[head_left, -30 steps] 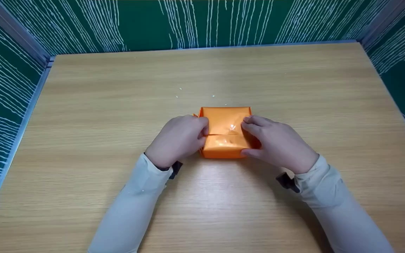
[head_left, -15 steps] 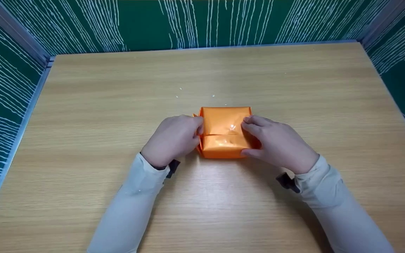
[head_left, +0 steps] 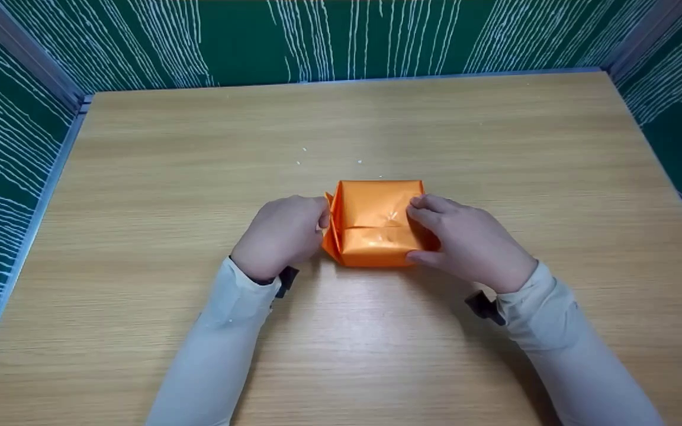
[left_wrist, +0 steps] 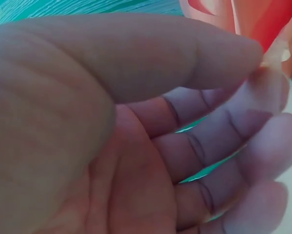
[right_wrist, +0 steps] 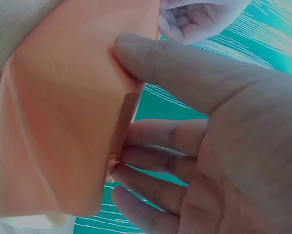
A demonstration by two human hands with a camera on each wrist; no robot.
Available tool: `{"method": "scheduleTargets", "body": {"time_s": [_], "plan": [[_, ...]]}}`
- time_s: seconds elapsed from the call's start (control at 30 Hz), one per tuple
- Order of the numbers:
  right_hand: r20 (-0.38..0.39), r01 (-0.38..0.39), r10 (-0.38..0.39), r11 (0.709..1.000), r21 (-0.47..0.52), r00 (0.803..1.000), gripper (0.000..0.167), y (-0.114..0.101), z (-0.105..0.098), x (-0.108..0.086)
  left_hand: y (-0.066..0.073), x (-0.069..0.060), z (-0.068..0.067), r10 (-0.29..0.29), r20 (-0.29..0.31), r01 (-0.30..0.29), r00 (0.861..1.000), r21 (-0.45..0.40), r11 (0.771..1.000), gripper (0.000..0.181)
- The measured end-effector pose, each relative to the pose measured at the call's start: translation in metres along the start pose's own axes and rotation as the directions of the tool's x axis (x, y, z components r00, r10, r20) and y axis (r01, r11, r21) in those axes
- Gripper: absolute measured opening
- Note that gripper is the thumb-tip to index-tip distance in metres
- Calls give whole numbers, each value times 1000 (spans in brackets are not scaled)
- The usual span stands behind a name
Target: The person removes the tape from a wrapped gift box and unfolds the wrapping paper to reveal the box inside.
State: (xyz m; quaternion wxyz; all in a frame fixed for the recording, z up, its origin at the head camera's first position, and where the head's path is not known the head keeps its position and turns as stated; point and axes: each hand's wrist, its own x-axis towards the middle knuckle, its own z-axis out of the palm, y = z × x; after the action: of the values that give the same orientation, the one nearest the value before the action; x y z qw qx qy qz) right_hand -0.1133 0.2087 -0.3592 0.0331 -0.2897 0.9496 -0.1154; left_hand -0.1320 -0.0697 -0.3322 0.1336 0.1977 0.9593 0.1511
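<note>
Left grip [head_left: 282,236] pinching, right grip [head_left: 462,239] spread wide, orange package [head_left: 376,204] between them, mid tabletop [head_left: 128,331].

Progress, left to right:
- Left end: loose flaps [head_left: 333,232] stick out past the package body. I'd call this end unfinished.
- Top: wrap lies snug, with one seam [head_left: 370,226] running across. Looks done, a few dents in the sheet.
- Right end: mostly behind the right grip from the head view. Right wrist view shows the sheet drawn in, with a slanting crease. Probably folded; can't confirm it's fastened.

My read: most of the wrapping is on, left end remains to close.

Grip, left to right:
- Left: thumb and a fingertip nearly meet, with a bit of clear film [left_wrist: 281,54] between them. Likely tape, too blurred to be sure. Remaining fingers loosely bent, nothing seen in them. Sits just beside the loose flaps; can't tell if the film touches the package.
- Right: thumb against the near side, fingertips on top by the right edge, package corner filling the gap. Thumb and fingers well apart, fingers slightly bent. Reads as a steadying hold, probably light, since the sheet isn't visibly crushed under the thumb.
</note>
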Motion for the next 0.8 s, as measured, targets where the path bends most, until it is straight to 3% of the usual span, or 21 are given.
{"method": "scheduleTargets", "body": {"time_s": [0.53,0.67,0.8], "plan": [[1,-8,8,1000,9,1000,72,0,0,0,-7,-2,-3,-68,7,68,998,-9,998,22],[4,-14,14,1000,8,1000,73,0,0,0,-8,-2,-5,-86,28,86,996,-3,996,14],[7,-16,16,1000,8,1000,73,0,0,0,-6,-2,-7,-68,-32,68,997,6,998,17]]}}
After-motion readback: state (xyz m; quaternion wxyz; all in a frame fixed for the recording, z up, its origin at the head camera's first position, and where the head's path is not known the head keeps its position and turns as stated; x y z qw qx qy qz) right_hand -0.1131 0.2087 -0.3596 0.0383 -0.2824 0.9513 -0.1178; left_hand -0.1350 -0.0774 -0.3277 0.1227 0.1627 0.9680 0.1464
